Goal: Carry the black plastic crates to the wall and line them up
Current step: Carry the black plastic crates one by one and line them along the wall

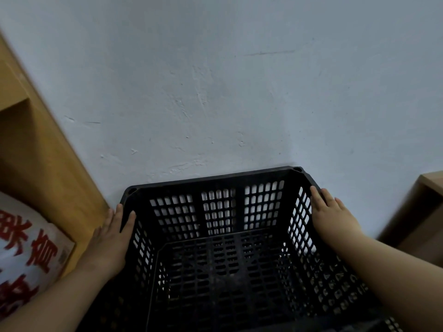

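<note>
Two hands on one black crate [223,238]: left hand [112,238] grasps the left rim, thumb inside; right hand [332,218] lies flat on the right rim, clasp unclear. Crate sits between them, far long side against the wall [227,92]. Hands equally near.

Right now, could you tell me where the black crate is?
The black crate sits low centre, far rim against the wall, between the left hand and right hand.

storeroom-like corner: scuffed plaster wall [215,92], wooden shelving [36,140], printed sack [26,248].
</note>
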The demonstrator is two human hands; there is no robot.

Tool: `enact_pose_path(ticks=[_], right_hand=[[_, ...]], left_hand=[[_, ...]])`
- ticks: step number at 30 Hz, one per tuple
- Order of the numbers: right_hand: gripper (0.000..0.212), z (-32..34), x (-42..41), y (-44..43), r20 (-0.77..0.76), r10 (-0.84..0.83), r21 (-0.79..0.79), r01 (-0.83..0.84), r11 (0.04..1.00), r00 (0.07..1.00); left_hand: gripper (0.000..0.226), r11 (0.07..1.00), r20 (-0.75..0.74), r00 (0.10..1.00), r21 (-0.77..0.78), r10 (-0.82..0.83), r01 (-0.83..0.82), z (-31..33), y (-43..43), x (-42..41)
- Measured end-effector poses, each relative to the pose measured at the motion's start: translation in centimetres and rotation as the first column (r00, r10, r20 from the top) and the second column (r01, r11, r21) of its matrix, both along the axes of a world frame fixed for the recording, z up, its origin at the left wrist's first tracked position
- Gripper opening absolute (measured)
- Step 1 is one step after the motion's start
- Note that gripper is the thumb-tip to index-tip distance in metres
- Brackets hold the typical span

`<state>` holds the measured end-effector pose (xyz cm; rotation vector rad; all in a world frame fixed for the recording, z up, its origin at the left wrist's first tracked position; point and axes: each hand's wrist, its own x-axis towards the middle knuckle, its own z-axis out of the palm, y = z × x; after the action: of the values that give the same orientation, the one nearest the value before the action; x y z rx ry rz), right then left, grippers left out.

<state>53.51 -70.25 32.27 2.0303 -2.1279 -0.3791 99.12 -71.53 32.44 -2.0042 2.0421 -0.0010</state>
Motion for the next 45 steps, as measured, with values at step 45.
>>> enact_pose_path(ticks=[45], right_hand=[[0.055,-3.6,-2.7,-0.9,0.030,0.155,-0.319,-0.138,0.938,0.987]], left_hand=[[0.094,0.998,-0.155,0.988,-0.049,0.021,-0.029,0.6,-0.5,-1.4]])
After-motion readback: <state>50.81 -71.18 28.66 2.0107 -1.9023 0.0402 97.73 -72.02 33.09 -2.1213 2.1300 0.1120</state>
